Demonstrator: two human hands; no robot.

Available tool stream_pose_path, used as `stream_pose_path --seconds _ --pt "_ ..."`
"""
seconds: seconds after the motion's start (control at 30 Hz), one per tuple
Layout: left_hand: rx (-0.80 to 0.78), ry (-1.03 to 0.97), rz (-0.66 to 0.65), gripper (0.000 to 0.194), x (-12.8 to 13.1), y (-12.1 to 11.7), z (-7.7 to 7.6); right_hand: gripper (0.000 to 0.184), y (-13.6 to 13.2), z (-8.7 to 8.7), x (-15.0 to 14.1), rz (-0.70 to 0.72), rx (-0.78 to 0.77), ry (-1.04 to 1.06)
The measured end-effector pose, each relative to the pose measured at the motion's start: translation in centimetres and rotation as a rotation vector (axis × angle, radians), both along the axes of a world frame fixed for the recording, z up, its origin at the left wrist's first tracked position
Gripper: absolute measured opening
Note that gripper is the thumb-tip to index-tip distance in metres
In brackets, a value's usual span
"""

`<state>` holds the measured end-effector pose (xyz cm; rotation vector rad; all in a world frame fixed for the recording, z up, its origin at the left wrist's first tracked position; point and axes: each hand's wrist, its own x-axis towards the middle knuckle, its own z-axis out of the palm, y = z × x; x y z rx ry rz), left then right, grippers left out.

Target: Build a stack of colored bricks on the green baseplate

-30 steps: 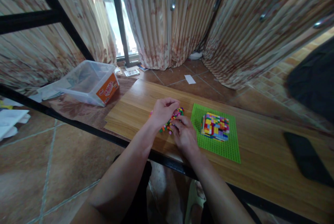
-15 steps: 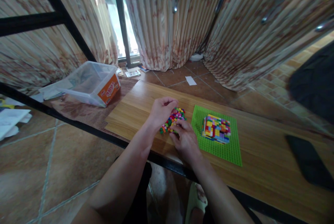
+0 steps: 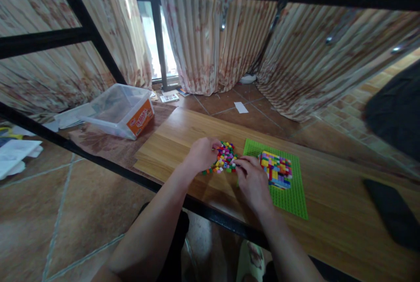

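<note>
A loose pile of small colourful toy bricks (image 3: 225,156) lies on the wooden tabletop between my hands. My left hand (image 3: 202,156) is closed at the pile's left edge, fingers curled inward; its fingertips are largely hidden. At the right edge of the pile, the fingers of my right hand (image 3: 253,180) are pinched together. Whatever is between them is too small to make out. Just behind that hand lies a green studded baseplate (image 3: 295,199). A multicoloured block of joined bricks (image 3: 277,168) stands on it, its left side partly covered by my right hand.
A dark phone (image 3: 392,212) lies on the wooden tabletop (image 3: 337,194) at right. Beyond the table's left end stands a clear plastic box (image 3: 120,111) with an orange label. Black metal bars (image 3: 108,163) cross at left and along the front edge. Curtains (image 3: 197,45) hang behind.
My right hand has moved right, off the pile to its edge beside the baseplate. The left hand has turned and sits slightly lower in view, uncovering more bricks. The whole view has tilted slightly up.
</note>
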<state>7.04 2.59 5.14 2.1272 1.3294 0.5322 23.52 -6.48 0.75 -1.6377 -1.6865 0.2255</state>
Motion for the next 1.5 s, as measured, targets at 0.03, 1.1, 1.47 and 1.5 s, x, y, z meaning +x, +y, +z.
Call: stream_pose_path --seconds 0.03,1.1,1.47,1.5 --pt "0.019 0.055 -0.008 0.033 0.4 -0.2 0.1 0.025 -0.1 0.1 0.1 -0.01 0.0 -0.001" --pt "-0.28 -0.488 -0.258 0.02 2.8 -1.3 -0.4 0.017 -0.4 2.2 0.1 -0.053 -0.037 0.713" --pt "-0.54 -0.746 -0.201 0.009 4.5 -2.8 0.2 0.016 -0.7 2.9 1.1 -0.134 -0.004 0.824" --pt "-0.542 -0.756 -0.198 0.008 4.6 -2.9 0.3 0.017 -0.8 2.9 1.2 -0.135 -0.008 0.84"
